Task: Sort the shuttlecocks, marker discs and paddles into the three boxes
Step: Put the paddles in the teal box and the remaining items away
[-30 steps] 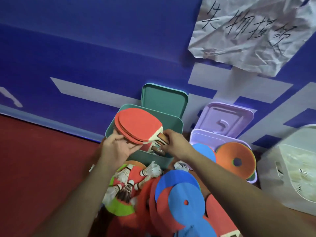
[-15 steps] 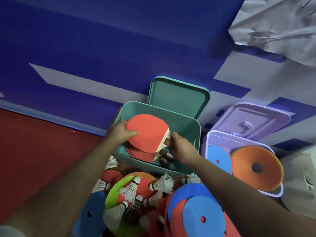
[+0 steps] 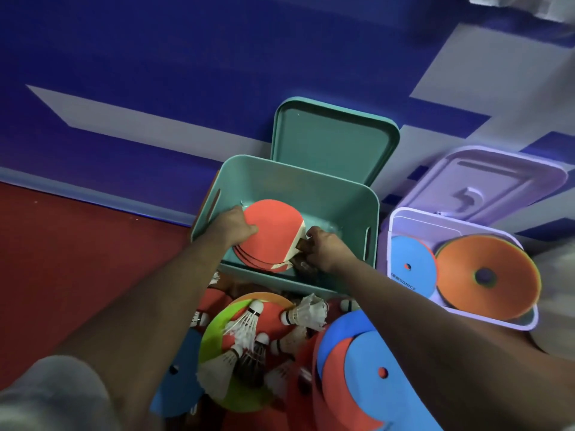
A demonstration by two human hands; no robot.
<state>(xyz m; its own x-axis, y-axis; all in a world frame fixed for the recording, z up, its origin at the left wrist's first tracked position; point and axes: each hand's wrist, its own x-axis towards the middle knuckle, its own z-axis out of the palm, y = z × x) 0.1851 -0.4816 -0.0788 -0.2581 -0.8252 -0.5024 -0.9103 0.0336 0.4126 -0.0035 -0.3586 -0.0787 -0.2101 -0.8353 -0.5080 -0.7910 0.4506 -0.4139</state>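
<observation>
Paddles point(image 3: 273, 234) lie in a red stack inside the green box point(image 3: 357, 189), low down and close to its near wall. I cannot tell if the stack sits on the bottom yet.

Left of the green box there is only red floor point(image 3: 77, 259). Next comes the left hand point(image 3: 231, 227), reaching in over the left wall of the green box. It holds the round edge of the stack, with the thumb on top of the red face. The round faces are at the left side of the green box. The handles point to the right and a bit toward the person, so the long way of the stack runs from left to right across the box. The right hand point(image 3: 326, 250) is at that end, with its fingers curled round the brown handles. Each hand has one end, so neither one has to reach.

I think the paddles are being set down. What comes next looks easy: let go and lift both hands straight up. If one hand lets go first, the stack could slide apart.

In front of the green box is the pile not sorted yet. It has a green disc point(image 3: 214, 334), then white shuttlecocks point(image 3: 245, 321) on top of it, then blue and red discs point(image 3: 367, 377) further right. Behind the green box its green lid point(image 3: 333, 141) stands up. Just to the right of the green box is the purple box point(image 3: 401, 216), with a blue disc point(image 3: 407, 265) and an orange disc point(image 3: 485, 272) inside.
</observation>
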